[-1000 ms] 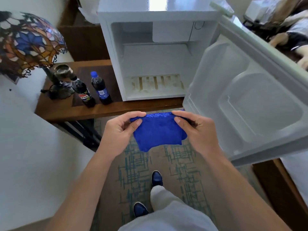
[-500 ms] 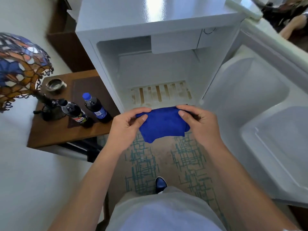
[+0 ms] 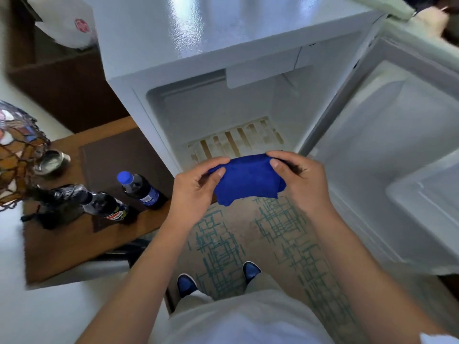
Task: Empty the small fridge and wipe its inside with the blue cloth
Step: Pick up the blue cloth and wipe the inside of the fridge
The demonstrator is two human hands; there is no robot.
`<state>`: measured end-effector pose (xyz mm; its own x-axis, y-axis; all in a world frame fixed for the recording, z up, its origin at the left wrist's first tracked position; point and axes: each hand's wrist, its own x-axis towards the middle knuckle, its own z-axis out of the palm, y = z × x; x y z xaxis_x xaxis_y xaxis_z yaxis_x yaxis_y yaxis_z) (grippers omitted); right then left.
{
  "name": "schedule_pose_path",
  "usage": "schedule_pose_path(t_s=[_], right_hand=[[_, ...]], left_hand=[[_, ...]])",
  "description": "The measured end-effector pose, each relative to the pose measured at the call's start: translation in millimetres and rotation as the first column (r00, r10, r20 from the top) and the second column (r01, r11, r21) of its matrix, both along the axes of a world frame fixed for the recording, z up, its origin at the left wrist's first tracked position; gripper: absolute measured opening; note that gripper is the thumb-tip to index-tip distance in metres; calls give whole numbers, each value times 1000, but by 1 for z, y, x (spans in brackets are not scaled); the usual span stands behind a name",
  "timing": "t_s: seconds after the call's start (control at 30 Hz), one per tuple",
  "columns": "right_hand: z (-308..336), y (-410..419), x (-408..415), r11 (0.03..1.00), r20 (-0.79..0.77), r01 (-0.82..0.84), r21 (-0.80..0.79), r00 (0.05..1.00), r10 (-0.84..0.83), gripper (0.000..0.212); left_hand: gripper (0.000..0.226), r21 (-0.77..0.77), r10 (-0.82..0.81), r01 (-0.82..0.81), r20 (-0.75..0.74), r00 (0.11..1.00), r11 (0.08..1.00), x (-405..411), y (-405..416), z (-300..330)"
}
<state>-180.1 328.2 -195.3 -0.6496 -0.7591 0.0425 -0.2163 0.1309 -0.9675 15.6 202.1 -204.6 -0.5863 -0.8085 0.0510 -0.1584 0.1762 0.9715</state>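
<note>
The small white fridge [image 3: 173, 40] stands open in front of me, nothing inside it, its floor [image 3: 233, 142] streaked with brown stains. Its door [image 3: 397, 155] swings out to the right, with bare shelves. A folded blue cloth [image 3: 246, 181] hangs between my hands just in front of the fridge's lower edge. My left hand [image 3: 196, 187] pinches the cloth's left end and my right hand [image 3: 295, 180] pinches its right end. Two dark soda bottles [image 3: 141, 187] [image 3: 106, 207] stand on the wooden side table [image 3: 74, 239] to the left.
A stained-glass lamp [image 3: 17, 155] and a small metal bowl [image 3: 51, 162] share the side table. A white bag [image 3: 67, 23] lies behind the fridge at the left. Patterned carpet [image 3: 248, 239] and my blue shoes [image 3: 186, 284] are below. White wall fills the lower left.
I have moved closer to the fridge and look down more steeply. Both hands have carried the cloth forward to the fridge's opening, bunching it narrower.
</note>
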Motion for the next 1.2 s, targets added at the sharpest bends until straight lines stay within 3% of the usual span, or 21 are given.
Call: schedule_pose_path(t_s=[0.23,0.4,0.83,1.03,1.2], right_hand=[[-4,-13,50,983,-20,181,-4,983,-181,32],[-15,-22,49,983,-56,184,-22,981,-185,28],[-111,-69,-32,996,-82,-95,5,992,95,22],[-161,-112,-52,995,-90,-81,58,992,86,21],[-179,-139,-59,992,-120,-51,116,991,65,22]], left_hand=[[30,-248,-50,45,-12,999,968,23,-26,-15],[27,-398,-43,30,-24,999,917,21,-38,-35],[27,-443,278,-252,-5,960,860,-28,-27,-124],[28,-479,334,-208,194,922,853,-55,-65,-156],[33,-415,372,-234,289,882,879,-79,-81,-173]])
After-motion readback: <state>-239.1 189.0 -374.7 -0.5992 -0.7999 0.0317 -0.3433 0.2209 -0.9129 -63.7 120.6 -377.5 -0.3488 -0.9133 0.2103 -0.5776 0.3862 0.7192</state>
